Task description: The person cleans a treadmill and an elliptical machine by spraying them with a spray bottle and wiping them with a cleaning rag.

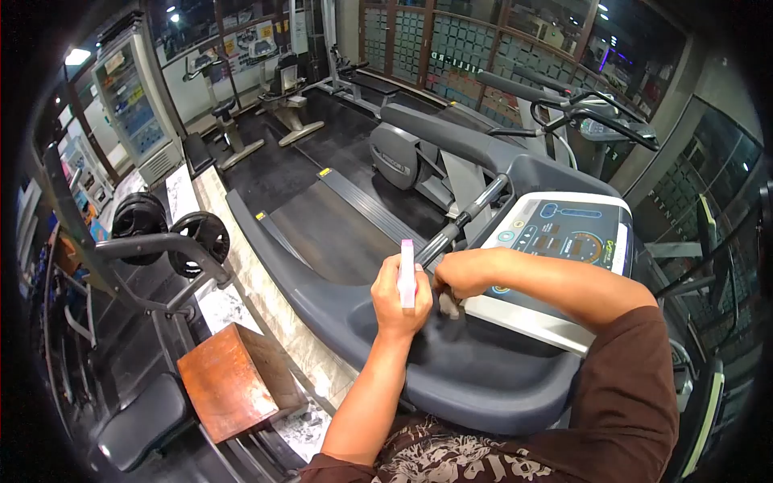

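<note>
Head view, centre: left hand point(390, 299) clasps pink block point(407, 275); right hand point(471, 274), grip unclear, probably wiping treadmill point(483, 398); next needs light strokes.

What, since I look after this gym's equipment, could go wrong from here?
The right forearm crosses over the control panel, so it might brush a button by accident. The left hand holds a pink-and-white object above the treadmill; if that grip loosened, the object could drop onto the machine.
</note>
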`<state>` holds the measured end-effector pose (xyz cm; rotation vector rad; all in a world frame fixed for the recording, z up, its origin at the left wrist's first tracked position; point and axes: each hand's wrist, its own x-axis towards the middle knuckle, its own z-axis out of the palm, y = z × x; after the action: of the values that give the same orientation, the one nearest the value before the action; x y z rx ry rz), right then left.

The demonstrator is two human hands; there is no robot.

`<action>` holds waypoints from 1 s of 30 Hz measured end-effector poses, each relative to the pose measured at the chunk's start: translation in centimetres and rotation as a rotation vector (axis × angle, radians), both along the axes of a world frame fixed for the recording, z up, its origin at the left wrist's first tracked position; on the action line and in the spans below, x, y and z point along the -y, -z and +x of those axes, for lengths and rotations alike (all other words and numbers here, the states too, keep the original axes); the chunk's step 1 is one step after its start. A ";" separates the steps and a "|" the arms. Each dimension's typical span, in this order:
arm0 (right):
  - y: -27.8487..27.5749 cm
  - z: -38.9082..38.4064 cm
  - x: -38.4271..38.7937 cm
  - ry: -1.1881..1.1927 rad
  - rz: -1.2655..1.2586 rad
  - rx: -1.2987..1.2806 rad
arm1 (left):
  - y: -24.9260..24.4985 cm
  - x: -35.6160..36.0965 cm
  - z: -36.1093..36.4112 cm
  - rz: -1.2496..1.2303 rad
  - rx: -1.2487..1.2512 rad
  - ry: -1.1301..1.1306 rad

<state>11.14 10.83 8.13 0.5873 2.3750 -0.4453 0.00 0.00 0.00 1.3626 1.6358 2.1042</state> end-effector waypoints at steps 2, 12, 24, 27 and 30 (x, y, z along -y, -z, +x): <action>-2.6 0.0 1.1 -0.045 0.082 -0.027 | 0.2 -0.3 -0.5 0.031 -0.033 0.016; -14.5 10.6 12.7 0.083 0.315 -0.777 | -0.2 1.0 1.4 0.069 -0.080 0.316; -3.1 9.8 18.8 0.221 0.005 -0.889 | -0.9 1.0 1.9 0.096 -0.136 0.513; -2.9 10.4 18.8 0.263 0.084 -0.818 | -1.0 1.1 1.7 0.054 -0.137 0.489; -3.2 10.7 19.1 0.253 0.150 -0.799 | -1.3 0.5 1.4 0.117 -0.199 0.448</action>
<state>21.84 -8.29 11.36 0.9112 3.1226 -0.7184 1.36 -0.51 1.29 1.8234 1.1333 1.8688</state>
